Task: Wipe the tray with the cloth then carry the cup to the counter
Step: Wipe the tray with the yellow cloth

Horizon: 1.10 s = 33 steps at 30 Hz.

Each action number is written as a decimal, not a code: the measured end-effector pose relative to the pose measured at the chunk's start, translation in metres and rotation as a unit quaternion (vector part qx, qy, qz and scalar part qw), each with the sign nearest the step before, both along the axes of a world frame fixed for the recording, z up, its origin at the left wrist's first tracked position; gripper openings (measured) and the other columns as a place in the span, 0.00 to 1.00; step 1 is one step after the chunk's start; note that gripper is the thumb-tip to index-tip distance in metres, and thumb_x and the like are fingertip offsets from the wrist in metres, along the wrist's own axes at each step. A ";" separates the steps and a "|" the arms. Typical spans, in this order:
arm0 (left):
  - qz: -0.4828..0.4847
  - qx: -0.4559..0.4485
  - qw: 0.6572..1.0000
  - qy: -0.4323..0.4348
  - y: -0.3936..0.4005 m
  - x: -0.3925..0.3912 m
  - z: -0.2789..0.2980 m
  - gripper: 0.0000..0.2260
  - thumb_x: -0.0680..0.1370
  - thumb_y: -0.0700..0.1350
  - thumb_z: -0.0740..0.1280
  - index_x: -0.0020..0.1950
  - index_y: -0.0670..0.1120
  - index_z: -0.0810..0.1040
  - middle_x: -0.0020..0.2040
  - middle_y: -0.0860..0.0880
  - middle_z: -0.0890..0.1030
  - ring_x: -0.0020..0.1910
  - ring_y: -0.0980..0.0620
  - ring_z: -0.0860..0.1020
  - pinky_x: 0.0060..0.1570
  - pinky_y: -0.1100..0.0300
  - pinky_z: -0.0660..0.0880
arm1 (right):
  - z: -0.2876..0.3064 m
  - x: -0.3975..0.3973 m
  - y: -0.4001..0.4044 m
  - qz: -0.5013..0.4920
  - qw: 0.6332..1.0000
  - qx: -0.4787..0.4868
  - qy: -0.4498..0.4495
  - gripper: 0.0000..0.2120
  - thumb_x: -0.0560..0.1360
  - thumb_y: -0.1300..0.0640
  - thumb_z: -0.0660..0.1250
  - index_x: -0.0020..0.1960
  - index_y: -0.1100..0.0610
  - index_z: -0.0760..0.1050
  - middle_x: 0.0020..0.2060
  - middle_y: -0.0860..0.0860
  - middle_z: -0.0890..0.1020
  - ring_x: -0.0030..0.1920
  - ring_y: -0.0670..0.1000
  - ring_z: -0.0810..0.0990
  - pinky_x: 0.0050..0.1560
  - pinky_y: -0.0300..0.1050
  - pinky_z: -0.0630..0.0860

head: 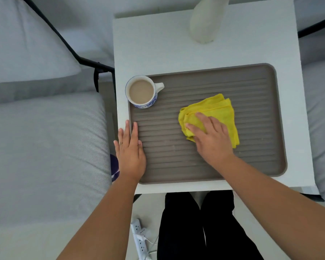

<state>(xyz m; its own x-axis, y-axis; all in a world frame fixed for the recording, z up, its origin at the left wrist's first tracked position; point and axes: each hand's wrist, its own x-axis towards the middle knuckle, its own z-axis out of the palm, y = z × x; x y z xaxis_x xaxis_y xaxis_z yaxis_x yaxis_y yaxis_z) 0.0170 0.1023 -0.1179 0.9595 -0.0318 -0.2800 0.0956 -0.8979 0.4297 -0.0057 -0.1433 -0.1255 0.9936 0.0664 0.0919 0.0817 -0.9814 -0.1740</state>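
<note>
A grey-brown ribbed tray point(255, 117) lies on a small white table point(158, 49). A white cup with blue pattern point(142, 91), full of a milky brown drink, stands on the tray's far left corner, handle pointing right. A folded yellow cloth point(218, 109) lies on the middle of the tray. My right hand point(210, 139) presses flat on the cloth's near left part, fingers spread. My left hand point(129, 151) rests flat on the tray's left rim and the table edge, holding nothing.
A cream vase-like object point(204, 23) stands at the table's far side. Grey cushioned seats point(45, 147) flank the table on the left and right. A white power strip point(139, 237) lies on the floor near my dark-trousered legs.
</note>
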 end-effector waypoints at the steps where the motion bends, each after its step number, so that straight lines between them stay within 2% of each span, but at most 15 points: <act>1: 0.000 0.005 1.000 0.002 -0.001 0.000 0.000 0.24 0.83 0.41 0.51 0.78 0.54 0.52 0.79 0.55 0.48 0.78 0.49 0.45 0.74 0.46 0.42 | -0.001 -0.003 -0.003 0.002 1.000 -0.004 -0.011 0.19 0.70 0.56 0.63 0.59 0.47 0.79 0.65 0.55 0.76 0.58 0.59 0.72 0.52 0.54 0.68; 7: -0.002 0.015 1.000 0.002 -0.001 0.000 -0.001 0.24 0.83 0.41 0.51 0.78 0.53 0.52 0.79 0.55 0.48 0.78 0.49 0.45 0.73 0.47 0.41 | -0.009 0.000 0.040 0.056 0.998 0.021 -0.031 0.21 0.67 0.57 0.68 0.60 0.48 0.79 0.64 0.55 0.77 0.57 0.58 0.70 0.52 0.54 0.66; 11: 0.001 0.009 1.000 -0.001 -0.002 0.000 -0.001 0.24 0.83 0.41 0.52 0.78 0.54 0.52 0.79 0.54 0.48 0.78 0.48 0.45 0.73 0.47 0.41 | -0.004 0.010 0.070 0.055 0.998 0.026 0.007 0.19 0.68 0.54 0.67 0.59 0.46 0.78 0.63 0.52 0.77 0.55 0.58 0.71 0.50 0.52 0.65; 17: -0.001 0.014 1.000 0.004 -0.002 0.000 0.001 0.25 0.83 0.41 0.52 0.78 0.54 0.51 0.79 0.55 0.48 0.78 0.49 0.45 0.73 0.47 0.42 | 0.006 0.014 0.052 0.052 0.997 0.023 0.046 0.16 0.68 0.52 0.64 0.56 0.45 0.78 0.61 0.52 0.77 0.53 0.59 0.73 0.47 0.51 0.65; 24: -0.003 0.015 1.000 0.010 -0.001 0.000 0.001 0.24 0.83 0.41 0.51 0.78 0.54 0.51 0.79 0.55 0.47 0.78 0.49 0.44 0.74 0.49 0.41 | 0.014 -0.024 -0.041 -0.074 0.996 -0.002 0.058 0.18 0.68 0.53 0.62 0.57 0.46 0.79 0.60 0.54 0.77 0.51 0.61 0.73 0.43 0.53 0.69; 28: 0.001 0.017 1.000 0.008 -0.003 0.000 0.001 0.24 0.83 0.41 0.51 0.78 0.54 0.51 0.79 0.55 0.47 0.78 0.49 0.45 0.74 0.47 0.41 | 0.012 -0.051 -0.096 -0.149 0.989 -0.003 0.004 0.15 0.73 0.56 0.62 0.58 0.52 0.79 0.58 0.60 0.77 0.47 0.64 0.74 0.45 0.55 0.71; 30: 0.006 0.018 1.000 0.007 -0.003 0.000 0.000 0.24 0.83 0.41 0.51 0.78 0.55 0.51 0.79 0.55 0.47 0.78 0.48 0.45 0.73 0.47 0.42 | 0.006 -0.064 -0.101 -0.161 0.987 0.004 -0.026 0.15 0.74 0.58 0.62 0.59 0.55 0.79 0.57 0.62 0.77 0.45 0.65 0.74 0.49 0.55 0.70; 33: 0.008 0.016 1.000 0.007 -0.002 0.000 -0.002 0.24 0.83 0.42 0.51 0.78 0.55 0.51 0.79 0.55 0.48 0.78 0.48 0.45 0.73 0.45 0.43 | 0.000 -0.071 -0.079 -0.181 0.983 0.032 -0.025 0.17 0.73 0.58 0.62 0.60 0.56 0.79 0.57 0.61 0.78 0.46 0.65 0.75 0.51 0.54 0.69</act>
